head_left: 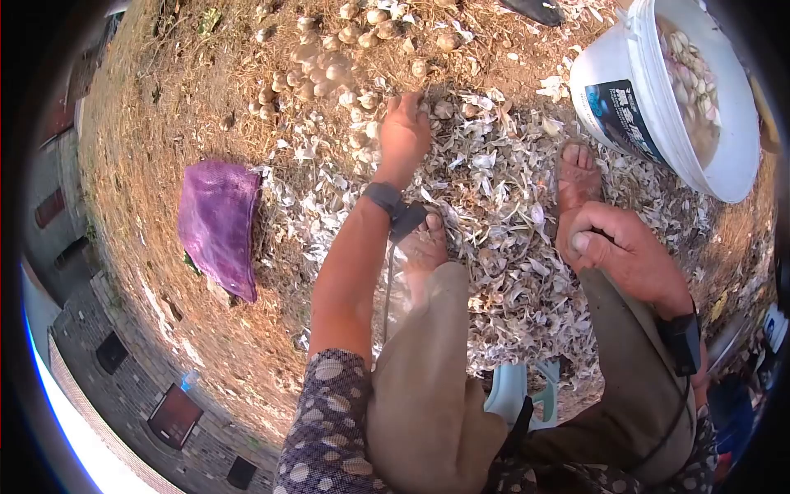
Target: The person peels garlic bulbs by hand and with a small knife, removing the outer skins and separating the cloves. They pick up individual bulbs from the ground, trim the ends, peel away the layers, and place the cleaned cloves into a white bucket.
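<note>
My left hand (403, 136) reaches down to the ground beside the heap of garlic bulbs (329, 67). Its fingers are slightly apart and point at the bulbs; the fingertips are partly hidden, and no held thing shows. Closed in front of my shin is my right hand (613, 239), thumb folded over the curled fingers; whatever it may hold is hidden. Pale garlic skins (510, 272) lie thickly around my bare feet. At the upper right, a white bucket (597, 78) holds peeled garlic cloves (687, 74) in cloudy liquid.
A purple mesh sack (218, 226) lies on the dry straw at left. Between my legs is a light blue plastic stool or seat (508, 387). Brick buildings (123, 362) stand beyond the straw at lower left. A dark object (535, 10) is at the top edge.
</note>
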The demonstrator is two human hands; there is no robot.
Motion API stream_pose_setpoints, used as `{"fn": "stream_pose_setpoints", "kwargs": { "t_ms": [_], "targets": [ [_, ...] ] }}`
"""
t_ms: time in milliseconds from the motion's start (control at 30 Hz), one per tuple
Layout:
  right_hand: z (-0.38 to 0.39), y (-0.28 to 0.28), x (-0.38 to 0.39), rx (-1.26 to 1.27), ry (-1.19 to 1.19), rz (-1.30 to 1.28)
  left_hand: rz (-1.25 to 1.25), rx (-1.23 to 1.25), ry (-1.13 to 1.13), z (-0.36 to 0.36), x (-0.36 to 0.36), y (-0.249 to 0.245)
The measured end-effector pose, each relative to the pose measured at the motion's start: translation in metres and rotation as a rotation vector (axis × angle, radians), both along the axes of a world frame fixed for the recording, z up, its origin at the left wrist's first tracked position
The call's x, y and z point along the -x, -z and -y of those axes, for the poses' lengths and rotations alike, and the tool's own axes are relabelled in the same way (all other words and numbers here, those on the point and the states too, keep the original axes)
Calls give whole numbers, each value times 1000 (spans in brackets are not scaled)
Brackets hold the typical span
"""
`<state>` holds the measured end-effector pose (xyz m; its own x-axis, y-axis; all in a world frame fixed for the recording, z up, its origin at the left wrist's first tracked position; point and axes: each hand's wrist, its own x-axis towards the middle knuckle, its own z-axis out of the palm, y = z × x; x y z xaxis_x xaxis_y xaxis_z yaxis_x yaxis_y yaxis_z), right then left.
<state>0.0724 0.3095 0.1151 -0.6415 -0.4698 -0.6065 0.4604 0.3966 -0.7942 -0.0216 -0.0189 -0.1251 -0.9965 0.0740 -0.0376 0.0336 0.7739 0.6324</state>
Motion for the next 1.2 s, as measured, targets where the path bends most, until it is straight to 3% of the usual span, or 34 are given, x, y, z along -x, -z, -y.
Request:
{"fn": "stream_pose_setpoints", "kwargs": {
  "t_ms": [133, 200, 267, 300, 400, 567, 700, 800, 900, 1033, 1100, 1200],
  "targets": [
    [-6, 2, -3, 24, 10, -4, -237, -76, -60, 4, -2, -7],
    [-5, -1, -2, 36, 0, -2, 42, -463, -242, 0, -11, -34],
    [-8, 6, -6, 29, -4, -114, 393, -808, -390, -14, -21, -98],
    [-8, 8, -7, 28, -7, -172, 451, -1156, -375, -22, -29, -120],
    [5, 3, -8, 82, 228, 0, 670, -1340, -193, -51, -60, -185],
    [10, 1, -14, 215, 160, -69, 871, -1331, 4, -79, -92, -213],
    [18, 1, -10, 246, 80, -108, 999, -1492, -53, -80, -103, -216],
    [19, 12, -6, 139, -63, -398, 993, -1462, -91, -75, -101, -213],
    [27, 23, -5, 94, -93, -521, 1029, -1479, -143, -73, -104, -207],
    [48, 19, -12, 303, 158, -199, 939, -1431, -187, -66, -107, -213],
    [43, 14, -4, 261, 169, -11, 754, -1257, -251, -66, -109, -220],
    [47, 7, -2, 243, 264, 49, 654, -1058, -61, -40, -107, -231]
  ]
}}
